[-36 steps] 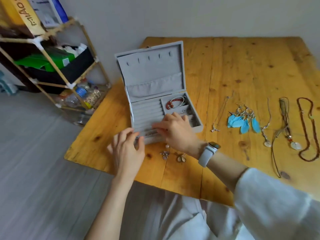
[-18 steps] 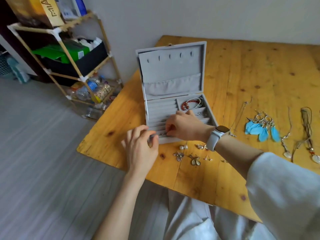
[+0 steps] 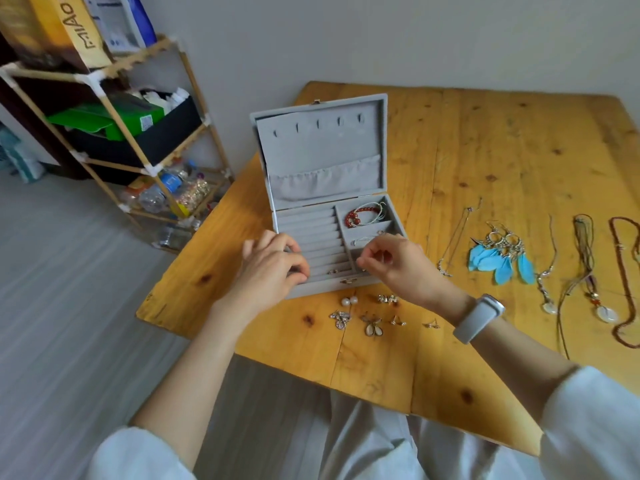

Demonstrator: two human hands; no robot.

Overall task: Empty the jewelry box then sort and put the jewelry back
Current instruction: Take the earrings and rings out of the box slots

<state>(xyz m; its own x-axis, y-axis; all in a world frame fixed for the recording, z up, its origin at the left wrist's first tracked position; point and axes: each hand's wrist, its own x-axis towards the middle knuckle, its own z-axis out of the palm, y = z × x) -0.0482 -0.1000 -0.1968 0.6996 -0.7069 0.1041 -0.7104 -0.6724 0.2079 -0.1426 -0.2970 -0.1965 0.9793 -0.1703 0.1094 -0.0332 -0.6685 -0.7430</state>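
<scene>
- Now the grey jewelry box (image 3: pixel 322 188) stands open at the centre of the frame on the wooden desk (image 3: pixel 485 150), lid upright.
- Left hand (image 3: pixel 273 271) rests on the box's near left corner, fingers curled; whether they hold anything cannot be told.
- Right hand (image 3: pixel 398 265) hovers over the box's near right corner, fingers pinched together on something too small to identify.
- Red bead bracelet (image 3: pixel 358 216) lies in the upper right compartment.
- Small earrings (image 3: pixel 372 322) lie just below the box; blue feather earrings (image 3: pixel 498 261) and necklaces (image 3: pixel 588 271) lie at right.

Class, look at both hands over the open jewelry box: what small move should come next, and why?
Probably the right hand reaches for the pearl earrings lying just before the jewelry box: several small earrings remain on the table, and the ring rolls look mostly unfilled.
</scene>
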